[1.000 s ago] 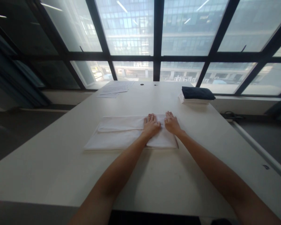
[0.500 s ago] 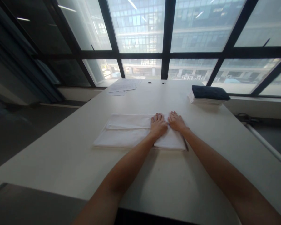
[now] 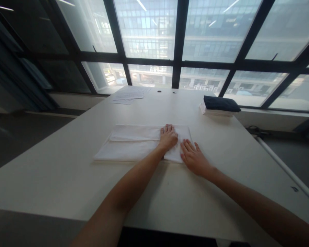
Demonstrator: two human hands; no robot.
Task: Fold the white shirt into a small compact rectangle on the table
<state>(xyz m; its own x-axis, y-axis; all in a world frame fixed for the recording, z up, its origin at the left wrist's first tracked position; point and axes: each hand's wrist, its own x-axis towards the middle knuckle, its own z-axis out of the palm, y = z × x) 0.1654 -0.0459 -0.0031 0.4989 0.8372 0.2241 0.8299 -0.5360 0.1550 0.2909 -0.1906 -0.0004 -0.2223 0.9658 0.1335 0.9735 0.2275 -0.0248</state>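
Note:
A folded white cloth garment (image 3: pixel 131 150) lies flat on the table, longer from left to right, with a folded strip along its far left part. My left hand (image 3: pixel 168 136) rests palm down on it, right of the middle, its fingers stretched toward the far edge. At the garment's near right corner is my right hand (image 3: pixel 194 157), flat with fingers extended and thumb apart, touching the cloth. It covers part of the right edge. Neither hand grips anything that I can see.
The white table (image 3: pixel 67 185) reaches to the windows. At the far right stands a stack of folded white cloth (image 3: pixel 218 113) with a dark navy folded cloth (image 3: pixel 221 103) on top. Paper sheets (image 3: pixel 130 94) lie at the far left.
My right hand has slid from the garment's far side toward me, down to its near right corner. The left hand stays on the cloth. The whole view has shifted slightly.

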